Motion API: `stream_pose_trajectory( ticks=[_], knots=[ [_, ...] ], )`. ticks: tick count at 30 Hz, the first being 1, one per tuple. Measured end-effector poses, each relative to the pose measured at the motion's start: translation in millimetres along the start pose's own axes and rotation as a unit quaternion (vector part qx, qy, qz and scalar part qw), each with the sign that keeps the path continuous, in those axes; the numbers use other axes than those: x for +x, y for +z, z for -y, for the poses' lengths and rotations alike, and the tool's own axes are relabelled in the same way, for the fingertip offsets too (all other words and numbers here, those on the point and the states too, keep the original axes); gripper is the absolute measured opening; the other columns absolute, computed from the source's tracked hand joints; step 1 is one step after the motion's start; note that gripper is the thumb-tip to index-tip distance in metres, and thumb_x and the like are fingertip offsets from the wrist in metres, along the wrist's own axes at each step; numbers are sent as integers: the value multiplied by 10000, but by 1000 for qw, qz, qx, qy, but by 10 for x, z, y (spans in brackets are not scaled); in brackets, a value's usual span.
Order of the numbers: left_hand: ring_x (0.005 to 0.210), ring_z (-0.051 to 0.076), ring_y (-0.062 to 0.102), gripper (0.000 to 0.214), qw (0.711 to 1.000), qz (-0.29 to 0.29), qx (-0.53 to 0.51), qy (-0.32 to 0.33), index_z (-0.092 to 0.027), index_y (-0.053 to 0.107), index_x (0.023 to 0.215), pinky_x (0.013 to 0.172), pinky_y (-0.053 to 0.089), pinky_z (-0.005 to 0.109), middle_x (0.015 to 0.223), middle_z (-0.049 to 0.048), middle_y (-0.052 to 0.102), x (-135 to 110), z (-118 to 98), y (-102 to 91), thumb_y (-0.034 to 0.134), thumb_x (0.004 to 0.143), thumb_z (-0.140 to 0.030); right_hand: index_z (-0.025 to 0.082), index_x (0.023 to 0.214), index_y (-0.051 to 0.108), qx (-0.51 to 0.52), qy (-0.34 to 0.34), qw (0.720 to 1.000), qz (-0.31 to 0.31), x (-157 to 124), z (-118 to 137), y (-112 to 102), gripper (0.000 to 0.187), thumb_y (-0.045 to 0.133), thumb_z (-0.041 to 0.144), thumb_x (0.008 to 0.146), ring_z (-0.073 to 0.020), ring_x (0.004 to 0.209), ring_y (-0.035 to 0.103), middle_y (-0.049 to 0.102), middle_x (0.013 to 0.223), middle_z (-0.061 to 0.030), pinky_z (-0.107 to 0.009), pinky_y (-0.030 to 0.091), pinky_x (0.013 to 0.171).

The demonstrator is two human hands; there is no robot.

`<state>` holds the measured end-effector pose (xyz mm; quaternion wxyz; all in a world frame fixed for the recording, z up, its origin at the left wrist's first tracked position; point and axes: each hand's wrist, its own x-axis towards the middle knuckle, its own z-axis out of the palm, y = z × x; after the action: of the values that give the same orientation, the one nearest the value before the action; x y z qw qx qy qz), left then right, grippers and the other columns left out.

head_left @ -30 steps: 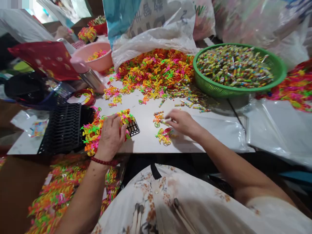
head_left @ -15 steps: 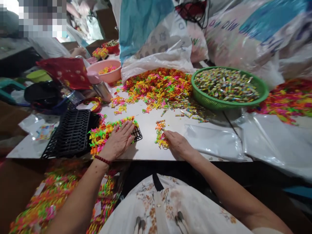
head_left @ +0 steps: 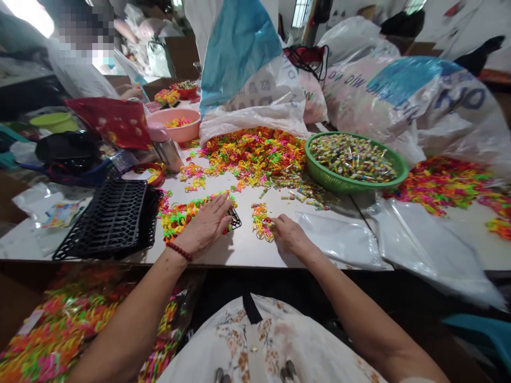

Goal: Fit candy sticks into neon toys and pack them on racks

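Observation:
My left hand (head_left: 205, 226) lies flat with fingers stretched over a black grid tray (head_left: 237, 217), which is covered with small bright plastic pieces (head_left: 173, 221). Its far right corner pokes out bare beyond my fingertips. On the white table, my right hand (head_left: 290, 234) is closed, its fingertips pinched at the right side of a short row of coloured plastic pieces (head_left: 261, 221). What sits between those fingertips is too small to make out. Behind both hands a large heap of similar pieces (head_left: 255, 157) spills from a white and blue sack (head_left: 247, 69).
A green basket (head_left: 355, 183) of small wrapped tubes stands back right. Clear plastic bags (head_left: 339, 239) lie right of my right hand. Stacked black grid trays (head_left: 107, 218), a thermos (head_left: 165, 151) and a pink basin (head_left: 175, 127) are left. Another person's hand (head_left: 132, 91) shows behind.
The view has shifted, showing more of the room at the back and right. My left hand stays flat on the tray; my right hand stays at the row, its fingertips slightly lower along it.

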<state>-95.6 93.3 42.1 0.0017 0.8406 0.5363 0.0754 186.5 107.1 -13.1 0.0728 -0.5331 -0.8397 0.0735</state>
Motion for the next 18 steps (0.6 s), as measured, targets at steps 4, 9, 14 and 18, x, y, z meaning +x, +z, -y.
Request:
stream_pose_trajectory(
  ticks=[4,9,14,18],
  knots=[
    [1459,193,225,534,1000,-8,19,17,-210,326,1484,1192,178,431,1562,41,302,-18,87,16,244,997,-412,149,1016,657,-76,-13,997,-5,-4,-7,-11,196,491,143,912,-229,957,553,614,1010,-123,-304,424,846],
    [1454,182,240,533,1000,11,26,13,-217,318,1488,1198,143,429,1559,44,304,-37,99,114,252,996,-412,140,937,641,-48,-19,999,-9,31,-50,24,193,486,63,854,-219,894,575,594,1033,-139,-297,451,784],
    [1460,179,222,572,999,26,-24,24,-207,214,1520,1195,156,446,1575,58,258,-44,154,92,218,999,-444,163,964,574,167,55,982,-73,105,33,62,150,459,127,875,-204,842,601,614,934,-98,-316,481,749],
    [1456,180,235,562,999,18,-36,22,-222,189,1526,1197,147,457,1576,57,258,-35,194,108,217,1000,-420,204,946,522,495,91,864,-26,265,360,290,111,498,277,865,-131,667,604,614,823,-7,-272,509,636]
  ],
)
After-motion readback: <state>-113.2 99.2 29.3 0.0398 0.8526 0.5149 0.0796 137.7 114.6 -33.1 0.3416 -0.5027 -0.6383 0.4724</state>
